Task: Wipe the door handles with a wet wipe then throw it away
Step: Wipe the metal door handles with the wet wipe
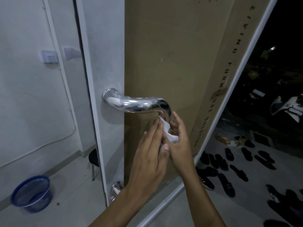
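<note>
Both hands had the wipe pressed between them, right under the handle's tip.

Far left, a blue bin (pixel 31 193) sat on the floor by the wall. The chrome handle (pixel 136 104) stuck out from the white door (pixel 105 54), curving down at its right end. The left hand (pixel 147 163) lay flat, fingers straight, against the white wipe (pixel 168 131), and the right hand (pixel 179 140) cupped it from the other side, fingers loosely curled. Dark sandals (pixel 237 171) were scattered outside, far right.
</note>
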`<state>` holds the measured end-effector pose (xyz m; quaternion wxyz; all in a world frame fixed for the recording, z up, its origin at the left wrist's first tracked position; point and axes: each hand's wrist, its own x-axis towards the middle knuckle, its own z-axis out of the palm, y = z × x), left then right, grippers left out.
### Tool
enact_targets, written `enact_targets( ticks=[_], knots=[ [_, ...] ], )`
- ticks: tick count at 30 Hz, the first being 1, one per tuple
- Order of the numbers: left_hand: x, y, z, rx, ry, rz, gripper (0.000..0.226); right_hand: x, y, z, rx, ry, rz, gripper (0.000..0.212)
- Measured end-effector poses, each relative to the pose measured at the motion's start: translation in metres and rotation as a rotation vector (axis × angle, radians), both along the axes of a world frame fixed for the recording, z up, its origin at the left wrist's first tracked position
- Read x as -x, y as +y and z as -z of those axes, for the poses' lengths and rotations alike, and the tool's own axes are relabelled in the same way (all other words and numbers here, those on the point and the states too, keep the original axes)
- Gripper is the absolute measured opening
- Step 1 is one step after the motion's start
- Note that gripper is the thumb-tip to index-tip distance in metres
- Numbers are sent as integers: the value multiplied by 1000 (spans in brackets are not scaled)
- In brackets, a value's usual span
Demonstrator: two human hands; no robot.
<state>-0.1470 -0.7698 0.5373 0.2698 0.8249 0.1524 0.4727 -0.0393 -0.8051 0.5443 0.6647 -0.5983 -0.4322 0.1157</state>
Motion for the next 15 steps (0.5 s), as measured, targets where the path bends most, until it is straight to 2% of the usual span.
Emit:
enact_targets(
  ticks=[4, 7, 9, 11, 15],
  knots=[
    [-19, -13, 5, 108, 35, 35, 63, -8, -15, 8, 17, -71, -84, 74],
    [-32, -21, -1, 153, 24, -3, 73, -16, -29, 8, 22, -73, -132, 87],
    [-37, -27, -12, 279, 35, 3, 81, -22, -36, 6, -12, -10, -132, 74],
    [-39, -35, -23, 356, 14, 1, 85, -31, -39, 9, -69, 50, -98, 44],
    [-45, -25, -28, 604, -38, 60, 100, -36, -41, 10, -93, 71, -33, 50]
  ],
)
